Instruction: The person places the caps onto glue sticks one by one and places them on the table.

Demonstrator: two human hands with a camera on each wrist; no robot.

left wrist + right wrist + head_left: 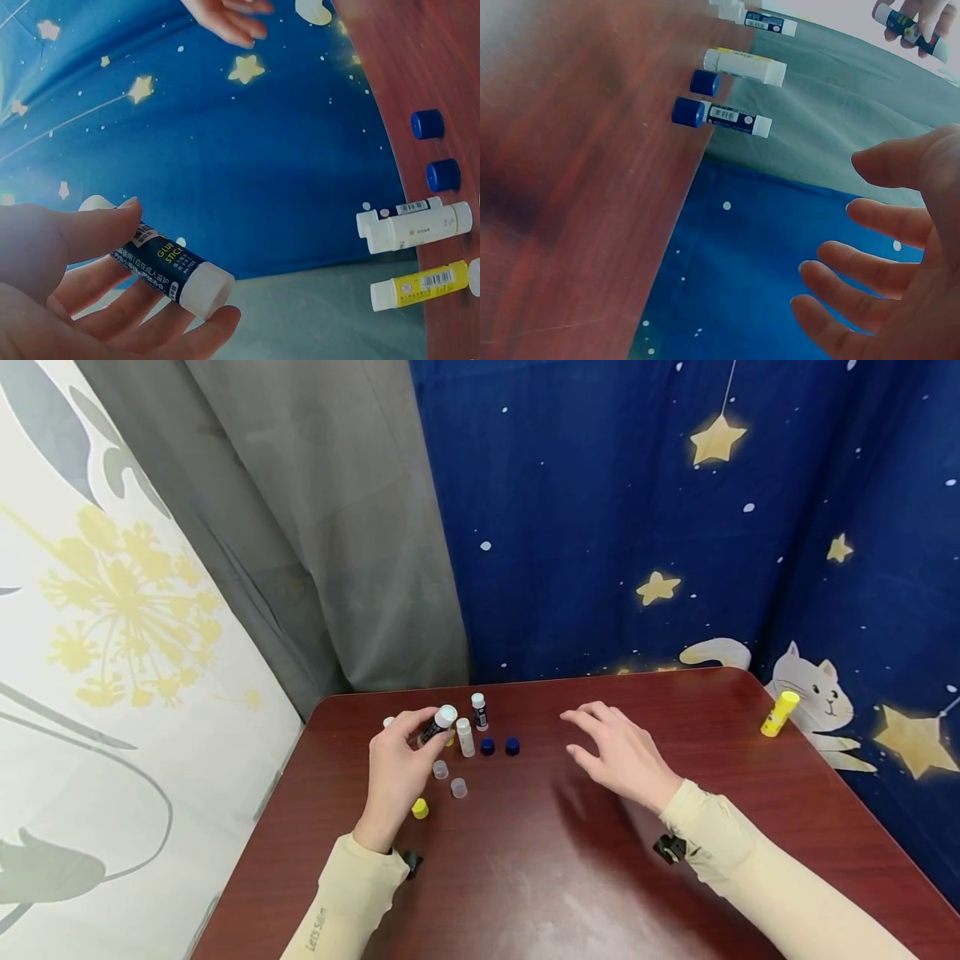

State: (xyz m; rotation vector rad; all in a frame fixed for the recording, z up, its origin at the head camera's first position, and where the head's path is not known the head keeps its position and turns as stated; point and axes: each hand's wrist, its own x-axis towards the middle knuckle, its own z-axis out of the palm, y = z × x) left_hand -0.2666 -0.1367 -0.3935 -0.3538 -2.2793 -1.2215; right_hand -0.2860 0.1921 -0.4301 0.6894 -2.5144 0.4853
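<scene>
Fingers of the left hand (397, 766) grip a navy glue stick (166, 257), up above the table (517, 877)! A white glue stick (466, 739) stands near, right of them, two blue caps (487, 747) further right; the right hand (618, 753) hovers empty, fingers parted.

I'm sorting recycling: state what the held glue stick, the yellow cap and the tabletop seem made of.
Held glue stick: probably plastic, its white ends smooth, with a printed label. Yellow cap: likely opaque plastic, evenly coloured. Tabletop: grained, with a reflected sheen; possibly wood or laminate.
</scene>
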